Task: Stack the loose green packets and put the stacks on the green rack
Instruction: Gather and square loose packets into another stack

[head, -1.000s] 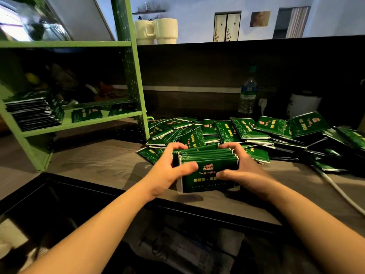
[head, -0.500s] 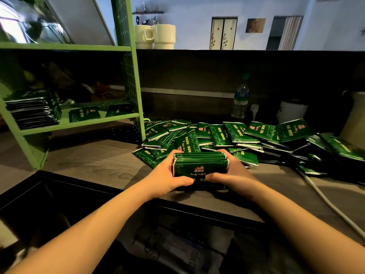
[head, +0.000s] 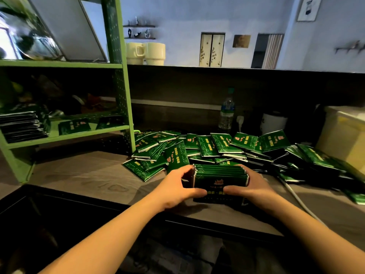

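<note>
A: Stack (head: 220,181) tipped back up since a half-second ago, long axis running left-right between both hands.
B: Grip?
A: Left hand (head: 177,189) and right hand (head: 251,187) clamp its ends; loose packets (head: 209,148) just beyond.

Two bare forearms, no sleeves, hands (head: 213,186) without rings

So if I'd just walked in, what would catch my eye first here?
Probably the two hands, left hand and right hand, squeezing a stack of green packets on edge at the front of the wooden counter. Behind them sprawls a pile of loose packets. On the left, the green rack already holds a finished stack.
</note>
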A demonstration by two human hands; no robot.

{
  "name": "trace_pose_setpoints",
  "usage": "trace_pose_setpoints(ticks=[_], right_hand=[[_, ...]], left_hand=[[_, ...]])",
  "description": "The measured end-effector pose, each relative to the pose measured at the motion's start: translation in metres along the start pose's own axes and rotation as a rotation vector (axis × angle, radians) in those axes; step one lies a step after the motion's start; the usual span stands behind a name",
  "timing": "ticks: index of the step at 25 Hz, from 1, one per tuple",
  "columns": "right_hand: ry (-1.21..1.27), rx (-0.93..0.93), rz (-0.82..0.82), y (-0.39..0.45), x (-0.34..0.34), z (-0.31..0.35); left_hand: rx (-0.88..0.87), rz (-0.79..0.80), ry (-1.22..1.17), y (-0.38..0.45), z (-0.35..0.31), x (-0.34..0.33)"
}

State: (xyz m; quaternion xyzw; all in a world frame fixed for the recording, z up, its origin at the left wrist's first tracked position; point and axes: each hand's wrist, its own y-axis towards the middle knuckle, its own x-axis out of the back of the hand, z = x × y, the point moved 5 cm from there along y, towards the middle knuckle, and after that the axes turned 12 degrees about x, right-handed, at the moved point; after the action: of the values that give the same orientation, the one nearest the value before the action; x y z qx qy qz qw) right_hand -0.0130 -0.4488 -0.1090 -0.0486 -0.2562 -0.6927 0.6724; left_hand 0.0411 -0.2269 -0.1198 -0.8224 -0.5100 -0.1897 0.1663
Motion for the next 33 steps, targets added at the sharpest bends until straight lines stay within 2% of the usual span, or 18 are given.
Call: trace_pose_setpoints(ticks=[2, 4, 5, 7, 10, 17, 24, 29, 33], right_hand=[[0.013, -0.001, -0.014, -0.003, 0.005, -0.005], [0.039, -0.006, -0.029, -0.003, 0.008, -0.008], [0.068, -0.014, -0.035, -0.003, 0.008, -0.009], [0.110, -0.024, -0.035, -0.002, 0.008, -0.012], [0.097, -0.021, -0.047, -0.003, 0.009, -0.015], [0.078, -0.009, -0.038, -0.002, 0.009, -0.019], [0.083, -0.024, -0.025, -0.005, 0.009, -0.012], [0.068, -0.012, 0.000, -0.004, 0.007, -0.019], [0.071, -0.012, 0.009, -0.005, 0.007, -0.013]], left_hand=[[-0.031, -0.096, -0.228, -0.002, 0.002, 0.012], [0.066, -0.314, -0.352, 0.000, 0.016, 0.030], [0.133, -0.404, -0.310, 0.002, 0.022, 0.038], [0.239, -0.484, -0.153, 0.011, 0.032, 0.049], [0.344, -0.510, 0.092, 0.024, 0.033, 0.059], [0.513, -0.557, 0.334, 0.048, 0.011, 0.047], [0.557, -0.581, 0.296, 0.054, 0.014, 0.040], [0.510, -0.565, 0.301, 0.051, 0.014, 0.036], [0.469, -0.594, 0.218, 0.046, 0.018, 0.035]])
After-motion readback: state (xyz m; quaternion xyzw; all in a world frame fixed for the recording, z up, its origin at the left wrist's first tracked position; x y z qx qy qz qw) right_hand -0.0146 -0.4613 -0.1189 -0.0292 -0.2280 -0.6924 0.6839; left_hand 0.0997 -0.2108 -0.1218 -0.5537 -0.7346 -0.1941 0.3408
